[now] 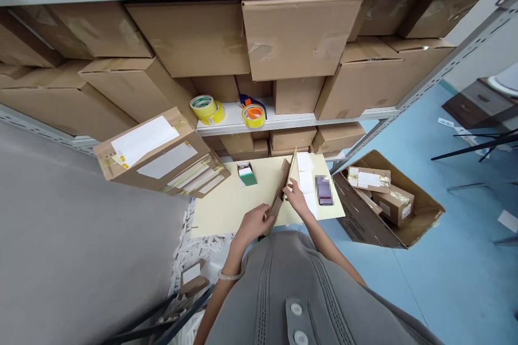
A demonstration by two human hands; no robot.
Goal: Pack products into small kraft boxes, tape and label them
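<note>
A brown cardboard box (280, 186), folded nearly flat and seen edge-on, stands tilted over the pale yellow tabletop (226, 199). The fingers of my left hand (256, 222) are curled on its near lower end. Higher up, my right hand (296, 197) grips its right-hand panel between thumb and fingers. White label sheets (306, 178) lie just right of the cardboard, and a blurred purple phone-shaped item (324, 190) is beside them. To the left sits a small green box (247, 174) with white contents.
Labelled cartons (162, 156) are stacked at the table's left. Tape rolls (208, 110) and a tape dispenser (253, 111) rest on the shelf (291, 123) ahead, among several cardboard boxes. A large open carton (424, 218) holding parcels stands on the floor at right. Paper strips (198, 242) cover the lower left.
</note>
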